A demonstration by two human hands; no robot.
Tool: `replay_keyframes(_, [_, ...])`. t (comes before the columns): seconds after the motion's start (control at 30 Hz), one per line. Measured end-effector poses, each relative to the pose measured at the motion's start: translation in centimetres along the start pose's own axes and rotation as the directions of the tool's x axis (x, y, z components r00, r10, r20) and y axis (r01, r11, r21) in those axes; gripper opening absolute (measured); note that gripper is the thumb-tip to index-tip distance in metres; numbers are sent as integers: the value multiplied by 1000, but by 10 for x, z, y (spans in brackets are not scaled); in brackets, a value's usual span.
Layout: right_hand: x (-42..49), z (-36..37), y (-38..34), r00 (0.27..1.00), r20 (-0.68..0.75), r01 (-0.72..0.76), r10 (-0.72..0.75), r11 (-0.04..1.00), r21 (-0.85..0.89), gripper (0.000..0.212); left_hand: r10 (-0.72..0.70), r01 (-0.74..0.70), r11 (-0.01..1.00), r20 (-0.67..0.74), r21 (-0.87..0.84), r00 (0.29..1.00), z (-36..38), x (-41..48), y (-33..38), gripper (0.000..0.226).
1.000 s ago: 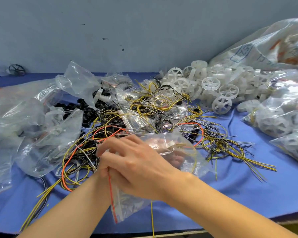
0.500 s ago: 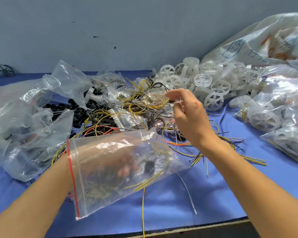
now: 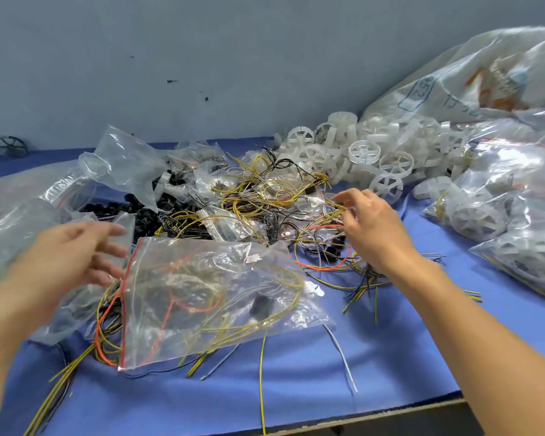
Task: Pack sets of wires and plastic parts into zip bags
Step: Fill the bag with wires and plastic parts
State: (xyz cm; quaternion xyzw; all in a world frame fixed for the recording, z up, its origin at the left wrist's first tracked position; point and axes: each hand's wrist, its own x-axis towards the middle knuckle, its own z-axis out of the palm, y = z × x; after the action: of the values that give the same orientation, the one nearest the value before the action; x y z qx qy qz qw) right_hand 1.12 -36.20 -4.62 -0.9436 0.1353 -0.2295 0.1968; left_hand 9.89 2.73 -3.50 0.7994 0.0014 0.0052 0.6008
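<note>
The left hand [image 3: 76,250] is smeared with blur, its fingers spread but their outlines soft; its forearm runs off the left and bottom edges. Whether the right hand [image 3: 372,226] pinches one of the wires [image 3: 280,191] at its fingertips cannot be told. Between the hands, the zip bag [image 3: 208,297] hazes a small dark piece [image 3: 260,305] inside it beyond telling. Right of the right hand, the printed sack [image 3: 485,80] and bags of white wheels [image 3: 516,221] are cut by the picture's edge; the sack's print is unreadable.

blue boxed "52" on big sack [image 3: 472,70]; other marks illegible.
</note>
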Motion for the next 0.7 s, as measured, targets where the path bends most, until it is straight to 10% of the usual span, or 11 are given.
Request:
replay_keyframes(0.07, [3,-9,7,997,-73,-24,27,999,38,32,272,-262,961,-133,84,953,13,-4,9,22])
replay_keyframes(0.2, [7,-23,25,986,-73,-142,148,987,81,32,578,-626,721,239,299,780,64,-43,17,38])
replay_keyframes(0.4, [-2,-32,38,970,148,-185,193,980,-65,34,415,-778,404,662,480,624,130,-64,-4,68])
replay_keyframes(0.7, [-14,-50,48,839,455,-192,298,945,-266,31,374,-802,383,717,458,588,173,-79,-30,65])
